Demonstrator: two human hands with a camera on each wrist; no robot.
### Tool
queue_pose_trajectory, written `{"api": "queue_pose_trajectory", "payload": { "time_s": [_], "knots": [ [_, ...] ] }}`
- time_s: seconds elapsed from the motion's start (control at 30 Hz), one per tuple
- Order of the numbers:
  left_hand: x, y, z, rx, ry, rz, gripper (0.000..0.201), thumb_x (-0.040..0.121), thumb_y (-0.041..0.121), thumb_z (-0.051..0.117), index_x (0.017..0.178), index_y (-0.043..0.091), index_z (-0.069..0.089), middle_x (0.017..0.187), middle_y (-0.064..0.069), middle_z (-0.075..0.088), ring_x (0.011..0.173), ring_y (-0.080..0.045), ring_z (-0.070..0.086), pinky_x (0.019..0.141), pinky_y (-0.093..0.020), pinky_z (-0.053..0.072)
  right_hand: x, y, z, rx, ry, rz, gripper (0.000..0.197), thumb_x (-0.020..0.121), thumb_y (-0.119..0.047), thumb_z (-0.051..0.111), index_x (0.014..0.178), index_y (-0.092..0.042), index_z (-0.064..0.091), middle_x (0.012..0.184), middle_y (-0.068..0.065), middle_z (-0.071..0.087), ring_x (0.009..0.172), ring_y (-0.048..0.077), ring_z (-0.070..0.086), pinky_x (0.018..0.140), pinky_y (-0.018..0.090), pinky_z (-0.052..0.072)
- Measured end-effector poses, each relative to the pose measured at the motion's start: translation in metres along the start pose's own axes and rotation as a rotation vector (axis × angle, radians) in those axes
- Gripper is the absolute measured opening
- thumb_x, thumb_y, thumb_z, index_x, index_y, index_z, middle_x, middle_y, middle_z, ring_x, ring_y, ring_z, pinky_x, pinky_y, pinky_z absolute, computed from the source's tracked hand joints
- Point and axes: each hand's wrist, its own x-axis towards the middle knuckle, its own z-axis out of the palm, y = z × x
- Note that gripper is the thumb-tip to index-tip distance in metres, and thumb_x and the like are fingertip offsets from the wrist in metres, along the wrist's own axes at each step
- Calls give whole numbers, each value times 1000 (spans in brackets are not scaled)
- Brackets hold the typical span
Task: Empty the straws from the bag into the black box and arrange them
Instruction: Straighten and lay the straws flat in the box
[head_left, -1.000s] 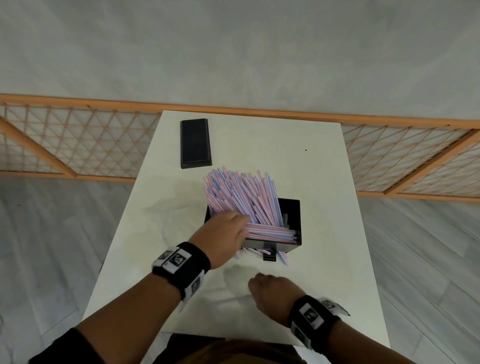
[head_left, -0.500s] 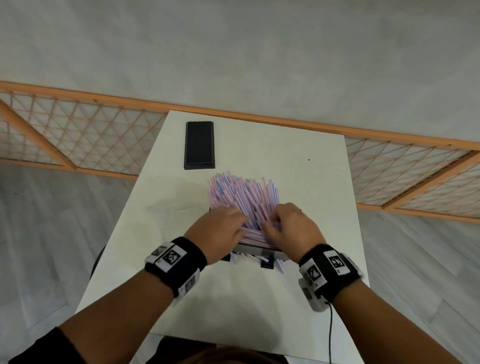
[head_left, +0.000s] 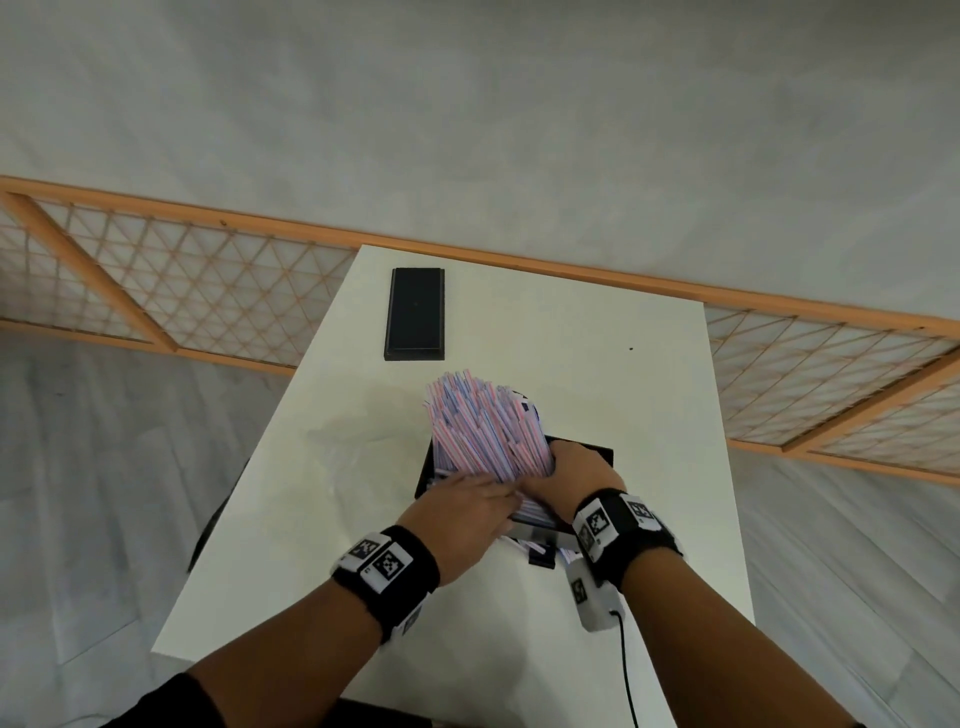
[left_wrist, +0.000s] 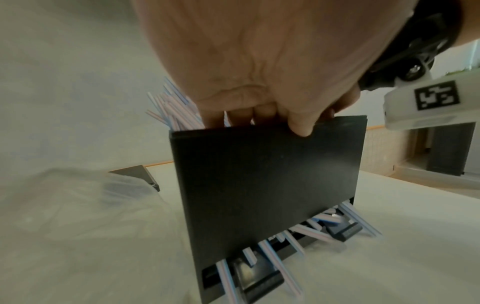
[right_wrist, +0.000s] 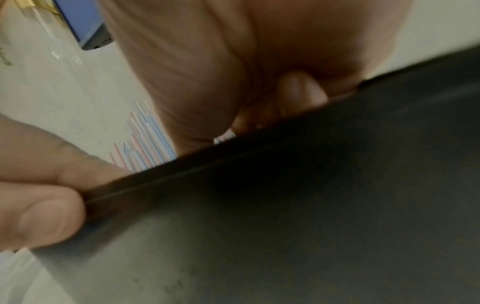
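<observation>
The black box (head_left: 597, 453) stands near the middle of the white table (head_left: 597, 374), packed with pink and blue striped straws (head_left: 483, 426) that lean up and away to the left. My left hand (head_left: 498, 499) lies over the box's near wall (left_wrist: 267, 185); its fingers reach inside against the straws and its thumb presses the outside. My right hand (head_left: 561, 467) curls round the right side of the straw bundle inside the box. Several straw ends (left_wrist: 285, 248) poke out of a slot at the box's foot. The clear bag (left_wrist: 78, 197) lies flat, left of the box.
A flat black lid (head_left: 415, 314) lies at the far left of the table. An orange lattice fence (head_left: 182, 291) runs behind the table. A black cable (head_left: 626, 670) hangs from my right wrist unit over the near edge.
My right hand came up from the near table edge into the box. The fanned straws are gathered into a tighter, more upright bundle. My left hand stayed on the box.
</observation>
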Motion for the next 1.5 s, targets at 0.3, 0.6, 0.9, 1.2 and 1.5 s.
{"api": "queue_pose_trajectory", "payload": {
  "time_s": [0.3,0.6,0.9,1.2,1.5],
  "knots": [
    [-3,1,1,-65,-70,-59,81,94,50,0,149,19,51,159,-3,46,147,-28,41,123,-45,23,-15,15,-23,123,198,-11,33,91,-44,70,82,-17,55,68,-5,52,69,22,54,60,28,36],
    [-5,16,-28,-272,62,-121,50,106,46,46,147,19,51,153,0,49,143,-17,39,123,-31,22,-45,31,-75,475,489,-82,25,98,-31,63,84,-12,68,73,0,67,66,-1,62,55,5,39],
    [41,52,-80,-1747,344,-714,54,100,67,45,118,20,65,127,-1,67,122,-24,64,113,-43,45,-82,-14,-119,1138,622,-160,24,99,-25,63,81,-12,71,85,12,74,66,19,58,53,29,42],
    [61,62,-89,-2263,366,-661,47,112,31,34,131,1,63,125,-22,71,119,-34,69,98,-44,57,-74,-48,-78,1156,418,-214,4,90,-9,73,90,-5,72,106,4,76,103,20,71,91,40,58],
    [28,31,-67,-1929,418,-828,44,109,39,44,123,6,69,113,-13,77,109,-26,73,101,-41,55,-52,-41,-61,679,356,-317,33,94,-33,71,72,-11,59,62,9,60,54,17,53,55,30,44]
  ]
}}
